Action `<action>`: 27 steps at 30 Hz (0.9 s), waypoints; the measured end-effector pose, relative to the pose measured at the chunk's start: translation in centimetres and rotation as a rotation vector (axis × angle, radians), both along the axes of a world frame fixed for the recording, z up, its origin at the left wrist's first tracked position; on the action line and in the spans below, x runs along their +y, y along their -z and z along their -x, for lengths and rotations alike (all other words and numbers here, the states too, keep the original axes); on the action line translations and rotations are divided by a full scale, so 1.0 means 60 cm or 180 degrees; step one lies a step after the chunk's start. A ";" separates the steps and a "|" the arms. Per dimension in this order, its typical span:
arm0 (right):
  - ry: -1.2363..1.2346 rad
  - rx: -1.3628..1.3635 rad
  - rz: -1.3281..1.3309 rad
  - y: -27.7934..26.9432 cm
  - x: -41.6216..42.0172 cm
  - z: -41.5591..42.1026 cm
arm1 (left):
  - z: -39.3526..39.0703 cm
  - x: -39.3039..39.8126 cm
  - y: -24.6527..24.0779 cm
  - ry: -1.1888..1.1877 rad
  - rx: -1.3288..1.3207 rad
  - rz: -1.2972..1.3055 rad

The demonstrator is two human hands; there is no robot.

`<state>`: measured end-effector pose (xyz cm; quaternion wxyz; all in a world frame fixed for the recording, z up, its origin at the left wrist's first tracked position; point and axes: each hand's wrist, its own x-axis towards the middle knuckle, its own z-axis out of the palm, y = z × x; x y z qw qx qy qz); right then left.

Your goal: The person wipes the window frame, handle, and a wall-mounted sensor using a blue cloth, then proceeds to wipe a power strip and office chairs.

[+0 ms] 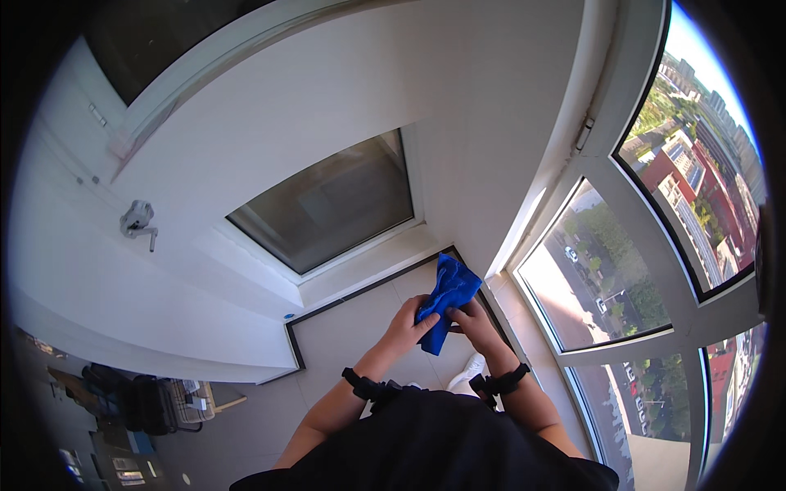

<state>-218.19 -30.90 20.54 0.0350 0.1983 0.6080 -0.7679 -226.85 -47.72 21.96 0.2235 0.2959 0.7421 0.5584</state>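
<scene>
A bunched blue cloth [453, 283] is held between both hands, in front of my body and above the tiled floor. My left hand [412, 320] grips its left edge, the thumb lying across the fabric and the fingers mostly hidden behind it. On the cloth's right side is my right hand [471, 320], its thumb pressed to the fabric and its other fingers partly out of sight. The upper part of the cloth fans out beyond the hands, and a folded end hangs below them. Black bands circle both forearms.
Tall framed windows [681, 331] stand at the right above a tiled ledge [522, 319]. A low dark window [338, 202] is set in the white wall ahead. A crank handle [140, 222] is mounted on the left wall. Furniture [147, 405] stands at lower left.
</scene>
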 end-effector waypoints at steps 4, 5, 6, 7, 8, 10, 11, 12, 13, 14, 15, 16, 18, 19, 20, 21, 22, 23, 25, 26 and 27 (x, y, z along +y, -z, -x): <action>-0.0173 0.0033 0.0462 -0.020 -0.096 0.045 | 0.021 -0.146 -0.005 -0.0351 -0.0501 0.0029; -0.0181 0.0027 0.0648 -0.029 -0.116 0.055 | 0.019 -0.177 -0.007 -0.0690 -0.0514 -0.0178; -0.0323 0.0061 0.0750 -0.028 -0.126 0.065 | 0.024 -0.205 -0.015 -0.0904 -0.0877 -0.0267; -0.0466 0.0037 0.1006 -0.026 -0.127 0.081 | 0.030 -0.232 -0.028 -0.1111 -0.1213 -0.0375; -0.0659 0.0130 0.1524 -0.026 -0.134 0.093 | 0.029 -0.258 -0.031 -0.1232 -0.1458 -0.0701; -0.1057 0.0026 0.2216 -0.080 -0.175 0.119 | 0.037 -0.304 -0.035 -0.1444 -0.1886 -0.1401; -0.1265 0.0016 0.2040 -0.082 -0.201 0.141 | 0.040 -0.326 -0.041 -0.1569 -0.1877 -0.1444; -0.1410 0.0005 0.1840 -0.081 -0.216 0.153 | 0.042 -0.337 -0.047 -0.1636 -0.1907 -0.1490; -0.1581 -0.0003 0.1651 -0.078 -0.231 0.169 | 0.046 -0.350 -0.051 -0.1731 -0.1924 -0.1536; -0.1695 -0.0033 0.1623 -0.074 -0.242 0.189 | 0.053 -0.364 -0.051 -0.1772 -0.1873 -0.1634; -0.1652 -0.0045 0.1710 -0.076 -0.254 0.209 | 0.060 -0.378 -0.045 -0.1816 -0.1839 -0.1736; -0.1617 -0.0054 0.1814 -0.081 -0.269 0.227 | 0.065 -0.394 -0.042 -0.1871 -0.1792 -0.1822; -0.1691 0.0061 0.1973 -0.086 -0.293 0.276 | 0.086 -0.428 -0.034 -0.2029 -0.1661 -0.1935; -0.1770 0.0090 0.2000 -0.089 -0.303 0.302 | 0.099 -0.442 -0.035 -0.2092 -0.1595 -0.1978; -0.1843 0.0120 0.2027 -0.094 -0.314 0.328 | 0.109 -0.451 -0.036 -0.2341 -0.1644 -0.1937; -0.1922 0.0162 0.2068 -0.106 -0.328 0.354 | 0.124 -0.465 -0.036 -0.2503 -0.1504 -0.1935; -0.1980 0.0198 0.2106 -0.122 -0.343 0.376 | 0.140 -0.479 -0.032 -0.2661 -0.1366 -0.1931; -0.2008 0.0255 0.2010 -0.134 -0.359 0.400 | 0.156 -0.493 -0.032 -0.2817 -0.1228 -0.1925; -0.2006 0.0382 0.1796 -0.152 -0.378 0.454 | 0.196 -0.509 -0.066 -0.3189 -0.0779 -0.1683; -0.2037 0.0410 0.1485 -0.144 -0.386 0.487 | 0.217 -0.519 -0.081 -0.3367 -0.0517 -0.1637; -0.2019 0.0469 0.1493 -0.158 -0.399 0.513 | 0.240 -0.532 -0.091 -0.3556 -0.0255 -0.1588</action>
